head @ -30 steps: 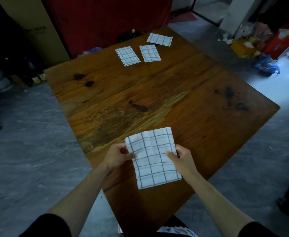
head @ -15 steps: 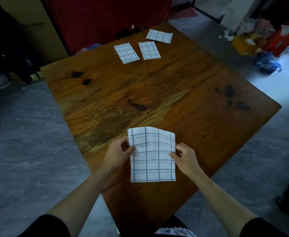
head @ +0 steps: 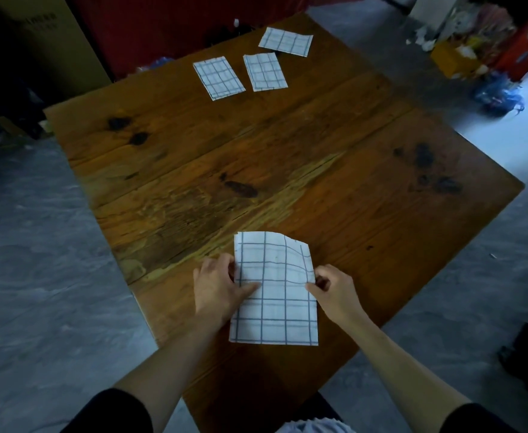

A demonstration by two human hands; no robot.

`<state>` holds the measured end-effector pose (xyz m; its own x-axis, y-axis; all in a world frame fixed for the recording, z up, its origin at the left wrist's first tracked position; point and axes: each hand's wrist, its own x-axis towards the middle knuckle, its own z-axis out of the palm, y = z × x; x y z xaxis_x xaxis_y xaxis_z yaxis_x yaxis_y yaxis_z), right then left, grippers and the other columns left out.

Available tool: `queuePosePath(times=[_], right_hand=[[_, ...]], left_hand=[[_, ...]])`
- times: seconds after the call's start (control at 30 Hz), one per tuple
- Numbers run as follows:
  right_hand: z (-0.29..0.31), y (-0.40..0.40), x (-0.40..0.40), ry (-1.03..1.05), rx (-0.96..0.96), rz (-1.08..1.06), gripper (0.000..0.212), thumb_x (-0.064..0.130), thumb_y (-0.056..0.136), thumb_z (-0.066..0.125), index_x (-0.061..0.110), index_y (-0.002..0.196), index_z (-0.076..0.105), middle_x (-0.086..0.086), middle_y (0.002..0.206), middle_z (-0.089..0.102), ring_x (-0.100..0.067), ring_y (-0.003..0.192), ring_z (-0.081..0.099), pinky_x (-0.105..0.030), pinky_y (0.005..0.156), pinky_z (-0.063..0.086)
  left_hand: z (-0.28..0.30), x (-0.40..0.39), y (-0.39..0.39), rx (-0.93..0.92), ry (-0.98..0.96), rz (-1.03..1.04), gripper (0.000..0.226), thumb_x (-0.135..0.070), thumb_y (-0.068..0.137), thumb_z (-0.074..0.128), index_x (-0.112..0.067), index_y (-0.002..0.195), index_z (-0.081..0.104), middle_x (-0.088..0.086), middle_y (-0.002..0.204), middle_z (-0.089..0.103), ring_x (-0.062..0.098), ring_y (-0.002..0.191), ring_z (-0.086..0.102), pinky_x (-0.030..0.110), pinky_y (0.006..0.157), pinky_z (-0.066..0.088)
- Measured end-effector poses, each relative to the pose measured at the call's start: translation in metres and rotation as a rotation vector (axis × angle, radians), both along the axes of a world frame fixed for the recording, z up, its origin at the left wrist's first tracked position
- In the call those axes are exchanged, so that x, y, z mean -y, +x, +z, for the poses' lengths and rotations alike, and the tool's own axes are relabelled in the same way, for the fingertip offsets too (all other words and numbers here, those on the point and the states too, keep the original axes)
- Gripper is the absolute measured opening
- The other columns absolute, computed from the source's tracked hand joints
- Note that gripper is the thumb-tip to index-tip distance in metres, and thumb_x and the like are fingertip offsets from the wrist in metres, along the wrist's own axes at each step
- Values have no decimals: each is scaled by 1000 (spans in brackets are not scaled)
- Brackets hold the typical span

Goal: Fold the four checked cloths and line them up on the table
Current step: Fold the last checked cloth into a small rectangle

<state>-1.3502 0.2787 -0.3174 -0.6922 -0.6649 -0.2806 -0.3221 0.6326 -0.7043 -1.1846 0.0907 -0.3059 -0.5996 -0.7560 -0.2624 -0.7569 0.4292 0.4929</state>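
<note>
Fourth checked cloth (head: pixel 275 289), folded, held over near edge of tabletop (head: pixel 334 189), pinched at each side by left hand (head: pixel 217 289) and right hand (head: pixel 334 292). Best flattened at bulging far corner, then laid beside three folded cloths (head: pixel 253 65) at far edge.

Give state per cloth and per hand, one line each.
near cloth: folded, held at both side edges, far right corner curled
far left cloth: folded, flat on table
far middle cloth: folded, flat
far right cloth: folded, flat, turned crosswise
left hand: pinching near cloth
right hand: pinching near cloth
</note>
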Motion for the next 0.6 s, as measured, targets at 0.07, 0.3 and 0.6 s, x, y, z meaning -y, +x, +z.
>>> queuePosePath(times=[0.07, 0.3, 0.6], right_hand=[[-2, -1, -1, 11, 3, 9, 10, 15, 87, 71, 21, 84, 63, 9, 91, 62, -4, 83, 60, -19, 72, 52], [-1, -6, -3, 11, -78, 38, 14, 18, 84, 74, 25, 81, 61, 11, 87, 58, -4, 82, 56, -21, 73, 48], [-2, -7, -7, -35, -141, 84, 15, 13, 83, 75, 19, 94, 67, 12, 96, 56, -5, 92, 56, -28, 84, 52]], left_hand=[[-3, -3, -3, -34, -36, -1, 43, -57, 71, 73, -33, 94, 47, -9, 99, 50, 14, 99, 43, 35, 85, 34], [-18, 4, 4, -109, 64, 15, 30, -43, 84, 66, -36, 75, 39, -6, 87, 52, 17, 90, 46, 32, 75, 30], [-11, 14, 21, -156, 12, -157, 21, -24, 84, 73, -33, 101, 66, -17, 101, 58, 9, 101, 43, 35, 82, 25]])
